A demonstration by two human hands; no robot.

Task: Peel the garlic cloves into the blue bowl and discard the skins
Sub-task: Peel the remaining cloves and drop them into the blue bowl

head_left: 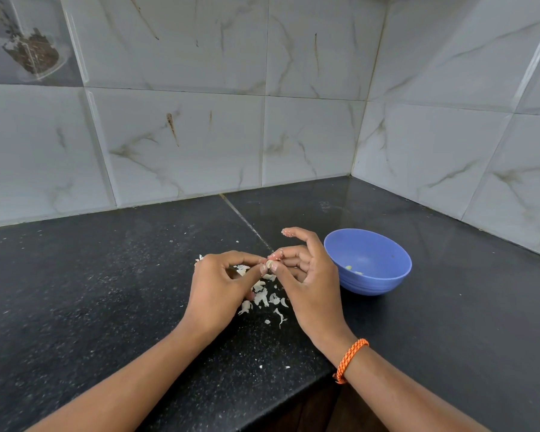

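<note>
While our left hand [219, 291] pinches a small garlic clove [269, 264] between thumb and forefinger, our right hand [306, 275] meets it from the other side, its thumb and a curled finger nipping the same clove. We hold the clove above the black counter [106, 291], just left of the blue bowl [368, 263]. Our right forefinger sticks up, bent and clear of the clove, with bits of skin stuck to its tip; the other right fingers curl loosely under.

Beneath and between our hands lies a loose heap of white skins [262, 297], spread on the counter, with a few stray flakes nearer the counter's front edge and some behind the left hand. The bowl stands on the counter just beside our right hand, tilted a little toward us as the wide lens shows it. Inside it we see a few pale peeled bits [351, 269] low against the near wall.

On our right wrist sits an orange braided band [351, 360]. Marbled grey tiles [200, 120] rise behind the counter and meet in a corner at the right.
</note>
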